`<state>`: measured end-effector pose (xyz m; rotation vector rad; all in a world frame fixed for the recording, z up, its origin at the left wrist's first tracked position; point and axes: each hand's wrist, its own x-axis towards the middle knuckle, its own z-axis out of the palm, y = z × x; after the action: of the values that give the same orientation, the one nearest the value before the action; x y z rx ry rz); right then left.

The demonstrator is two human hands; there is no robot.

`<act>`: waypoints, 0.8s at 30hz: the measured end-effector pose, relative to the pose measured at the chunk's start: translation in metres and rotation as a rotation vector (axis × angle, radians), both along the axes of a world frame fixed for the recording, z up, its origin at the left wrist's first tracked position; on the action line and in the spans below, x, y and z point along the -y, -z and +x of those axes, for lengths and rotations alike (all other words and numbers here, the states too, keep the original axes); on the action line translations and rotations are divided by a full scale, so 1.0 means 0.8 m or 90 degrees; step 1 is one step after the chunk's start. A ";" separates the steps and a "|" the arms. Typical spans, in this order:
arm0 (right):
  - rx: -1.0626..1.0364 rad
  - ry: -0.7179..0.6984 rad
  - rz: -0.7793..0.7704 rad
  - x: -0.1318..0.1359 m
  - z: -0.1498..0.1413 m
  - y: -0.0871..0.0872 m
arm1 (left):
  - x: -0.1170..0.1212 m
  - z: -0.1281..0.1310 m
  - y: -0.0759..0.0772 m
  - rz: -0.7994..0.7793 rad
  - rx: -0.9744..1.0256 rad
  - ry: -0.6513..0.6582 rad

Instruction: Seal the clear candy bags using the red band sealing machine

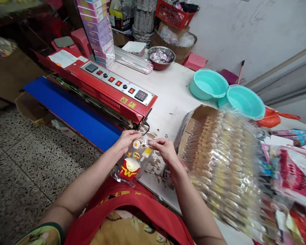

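Observation:
Both my hands pinch the top edge of a clear plastic bag [132,168], which hangs in front of my red apron. Inside it show a red fries-shaped piece with a yellow mark, a fried egg, a burger and a yellow popsicle, all small toy-like shapes. My left hand [126,141] grips the bag's upper left corner, its fingers closed. On the upper right corner, my right hand [165,149] is closed with thumb and fingers together. Just beyond the bag stands the end of a red bag sealing machine [104,98], with a blue conveyor belt [73,114] along its near side.
A carton [191,126] of stacked clear plastic packs [219,153] stands on the white table to the right. Behind it are turquoise basins [209,83], and a metal bowl [161,58] of small packets sits farther back. Purple boxes [98,32] are piled behind the machine.

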<state>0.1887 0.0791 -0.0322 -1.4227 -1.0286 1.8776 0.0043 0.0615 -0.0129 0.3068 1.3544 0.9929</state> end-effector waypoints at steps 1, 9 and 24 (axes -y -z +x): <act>0.001 0.008 0.007 0.001 -0.003 0.005 | -0.002 0.001 0.003 -0.016 -0.003 -0.023; -0.013 0.095 0.036 0.011 -0.025 0.040 | -0.012 -0.003 0.037 -0.043 -0.083 -0.094; -0.103 0.265 -0.031 -0.039 -0.110 0.073 | -0.014 -0.083 0.033 -0.076 -0.149 -0.109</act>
<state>0.1005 0.1103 -0.0904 -1.3613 -0.5607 1.6832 -0.0623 0.0725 -0.0390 0.2249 1.6687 1.0364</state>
